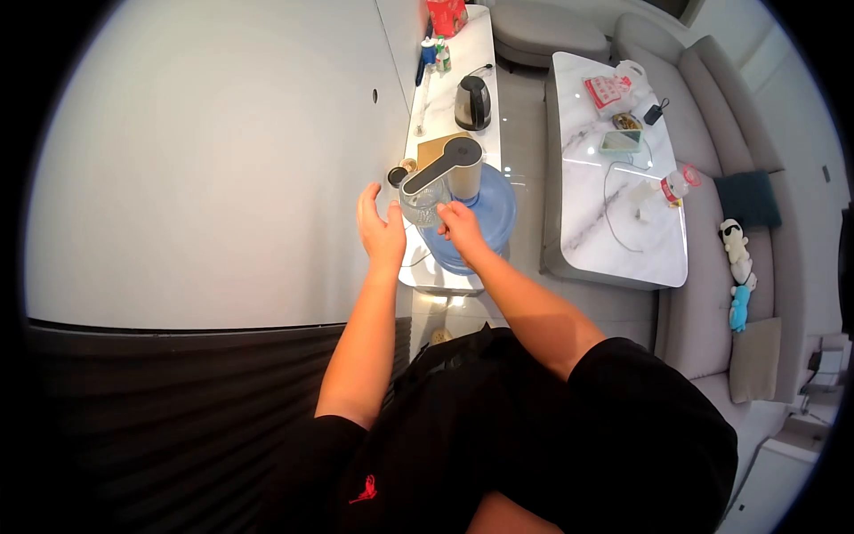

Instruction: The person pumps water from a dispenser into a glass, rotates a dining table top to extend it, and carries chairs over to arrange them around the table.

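Observation:
A clear, textured glass mug (422, 208) is held upright beneath the spout of a grey and black water pump (464, 169). The pump sits on top of a large blue water jug (498, 218). My right hand (463, 231) is closed at the mug's right side, where its handle seems to be, though the fingers partly hide it. On the other side, my left hand (382, 233) is open, thumb and fingers apart, close to the mug's left wall. Whether it touches the glass I cannot tell. Just beyond the left fingertips lies a small black round item (398, 177).
An electric kettle (471, 103) stands farther back on the narrow marble-topped cabinet (442, 93), with small bottles (435, 53) and a red bag (447, 16) behind. To the right is a marble coffee table (587, 191) holding a plastic bottle (673, 185), beside a grey sofa (689, 307).

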Tool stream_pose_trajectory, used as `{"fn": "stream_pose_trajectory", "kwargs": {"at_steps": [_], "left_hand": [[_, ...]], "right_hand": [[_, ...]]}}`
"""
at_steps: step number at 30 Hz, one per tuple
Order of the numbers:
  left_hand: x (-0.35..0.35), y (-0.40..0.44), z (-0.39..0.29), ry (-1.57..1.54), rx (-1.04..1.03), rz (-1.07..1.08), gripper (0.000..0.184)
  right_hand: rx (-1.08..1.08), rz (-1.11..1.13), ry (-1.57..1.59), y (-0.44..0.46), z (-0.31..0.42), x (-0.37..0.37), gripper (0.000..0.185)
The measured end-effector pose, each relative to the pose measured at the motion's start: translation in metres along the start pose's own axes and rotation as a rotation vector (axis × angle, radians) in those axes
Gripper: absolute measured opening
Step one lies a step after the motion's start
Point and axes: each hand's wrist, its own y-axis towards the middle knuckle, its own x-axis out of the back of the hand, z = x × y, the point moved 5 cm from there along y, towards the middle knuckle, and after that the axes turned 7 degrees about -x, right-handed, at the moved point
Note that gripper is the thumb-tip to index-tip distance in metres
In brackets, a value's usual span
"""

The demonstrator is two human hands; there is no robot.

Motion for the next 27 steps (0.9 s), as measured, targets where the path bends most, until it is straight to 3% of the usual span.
{"fn": "stream_pose_trajectory", "kwargs": {"at_steps": [1,3,4,6,16,19,21,27], "left_hand": [[-0.002,-0.007,0.014,0.000,0.008,-0.004,0.042],[-0.023,-0.019,0.043,-0.363,0.493,0.277,0.045],[-0.025,-0.019,0.048,-0.365,0.495,0.272,0.045],[-0.037,-0.027,0.052,-0.625,0.687,0.297,0.049],[-0.035,-0.037,0.082,-0.754,0.744,0.325,0.049],[-0.019,-0.042,0.066,-0.729,0.864,0.294,0.047],[-0.020,-0.037,0.056,-0.924,0.869,0.365,0.046],[-0.016,-0.036,0.055,-0.910,0.874,0.352,0.042]], "right_hand": [[-0.006,-0.001,-0.013,0.000,-0.002,-0.001,0.022],[-0.007,0.007,-0.033,-0.002,-0.001,-0.005,0.023],[-0.001,0.004,-0.006,-0.003,-0.001,-0.007,0.023],[0.006,-0.001,0.015,-0.003,-0.005,-0.006,0.024],[-0.032,0.033,-0.042,-0.012,-0.005,-0.012,0.023],[-0.051,0.069,-0.068,-0.011,-0.011,-0.011,0.023],[-0.041,0.111,-0.067,-0.016,-0.011,-0.015,0.023],[-0.060,0.088,-0.103,-0.023,-0.002,-0.020,0.023]]}}
